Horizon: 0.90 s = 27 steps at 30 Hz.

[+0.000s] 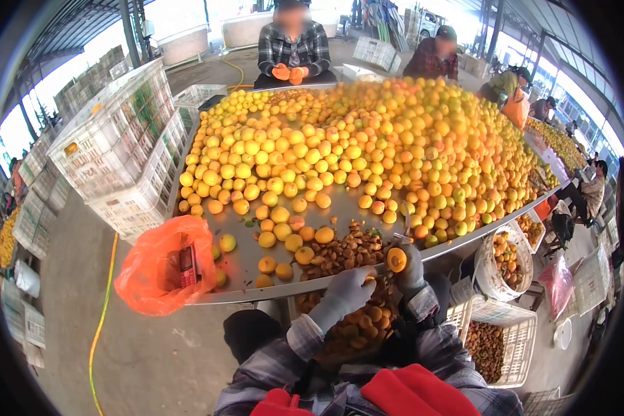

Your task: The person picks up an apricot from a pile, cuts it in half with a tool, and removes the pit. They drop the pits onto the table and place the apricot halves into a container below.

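Note:
My left hand (350, 290), in a grey glove, is closed at the table's near edge, with a piece of apricot showing at its fingertips. Beside it my gloved right hand (412, 269) grips a cut apricot (396, 260), its orange inner face towards me. A thin metallic blade sticks up by the right fingers; its handle is hidden. Just beyond both hands lies a heap of brown apricot pits (347, 254). Whole yellow-orange apricots (291, 149) cover much of the metal table (239, 267). Below my hands, between my knees, are apricot halves (360, 324).
An orange plastic bag (149, 267) with a red phone (187, 267) hangs over the left corner. Stacked white crates (121, 132) stand left. At right are a white bucket (485, 267) and a pit-filled crate (523, 340). A person with orange gloves (290, 73) sits opposite; others work further right.

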### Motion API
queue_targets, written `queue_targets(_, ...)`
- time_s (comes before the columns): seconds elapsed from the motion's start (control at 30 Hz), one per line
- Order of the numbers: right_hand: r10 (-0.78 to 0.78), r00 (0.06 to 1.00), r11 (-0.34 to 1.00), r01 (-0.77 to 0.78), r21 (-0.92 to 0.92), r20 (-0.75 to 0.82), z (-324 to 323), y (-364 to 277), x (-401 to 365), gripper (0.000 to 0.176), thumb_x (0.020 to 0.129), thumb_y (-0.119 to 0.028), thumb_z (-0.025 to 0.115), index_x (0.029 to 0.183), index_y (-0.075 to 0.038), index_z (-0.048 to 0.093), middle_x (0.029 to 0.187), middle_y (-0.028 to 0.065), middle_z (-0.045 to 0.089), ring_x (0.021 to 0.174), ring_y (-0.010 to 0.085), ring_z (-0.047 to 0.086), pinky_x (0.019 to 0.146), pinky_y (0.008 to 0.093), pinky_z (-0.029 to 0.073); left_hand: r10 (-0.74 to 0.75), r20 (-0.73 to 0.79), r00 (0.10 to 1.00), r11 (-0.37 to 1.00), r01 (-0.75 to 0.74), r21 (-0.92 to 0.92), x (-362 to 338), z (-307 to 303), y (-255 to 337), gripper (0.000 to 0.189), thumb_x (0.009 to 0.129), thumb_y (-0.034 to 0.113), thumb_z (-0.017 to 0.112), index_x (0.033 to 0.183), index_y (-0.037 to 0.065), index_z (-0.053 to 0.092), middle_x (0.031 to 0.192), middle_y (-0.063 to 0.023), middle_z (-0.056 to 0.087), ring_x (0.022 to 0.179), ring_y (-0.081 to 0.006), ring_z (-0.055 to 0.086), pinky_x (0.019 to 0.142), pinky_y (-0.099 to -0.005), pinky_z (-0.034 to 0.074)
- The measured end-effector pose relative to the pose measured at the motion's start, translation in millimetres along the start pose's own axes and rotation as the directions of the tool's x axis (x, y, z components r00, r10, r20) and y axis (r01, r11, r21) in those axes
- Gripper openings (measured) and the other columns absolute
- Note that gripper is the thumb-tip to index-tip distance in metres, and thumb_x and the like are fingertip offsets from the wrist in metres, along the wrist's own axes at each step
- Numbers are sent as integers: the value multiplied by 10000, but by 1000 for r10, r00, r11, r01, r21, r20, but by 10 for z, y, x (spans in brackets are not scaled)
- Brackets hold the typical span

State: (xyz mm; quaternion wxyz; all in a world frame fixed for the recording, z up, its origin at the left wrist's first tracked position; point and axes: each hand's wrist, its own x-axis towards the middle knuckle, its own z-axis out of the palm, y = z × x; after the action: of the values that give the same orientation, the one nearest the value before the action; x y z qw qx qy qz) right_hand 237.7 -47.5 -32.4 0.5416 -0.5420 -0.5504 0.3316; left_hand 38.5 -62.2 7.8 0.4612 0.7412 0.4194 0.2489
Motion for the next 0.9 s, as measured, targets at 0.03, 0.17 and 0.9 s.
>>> queue_targets(0.03,-36,999,998,37,-57,19,9,-69,-14,259,578,-93,732,762,-65,550,701,92,571,632,314,569,566,357,462,-2,1,1000,1000,2,2,7,20,-21,297,886,253,524,1118,89,612,663,-34,593,556,-117,572,526,-280,452)
queue_targets(0.17,-212,974,948,226,-225,86,-2,-73,-9,324,567,-104,750,831,-64,567,767,110,611,707,343,596,628,395,480,61,15,998,992,-63,109,-1,-4,25,356,866,246,543,1206,151,584,720,-88,633,602,-171,611,584,-323,473)
queue_targets(0.9,-570,812,731,572,-372,128,89,-160,-2,288,705,-132,714,939,-32,579,847,111,637,736,290,618,649,351,490,75,-266,961,994,-94,-59,-3,-38,130,326,853,245,631,1107,43,598,786,-102,670,731,-190,664,646,-299,507)
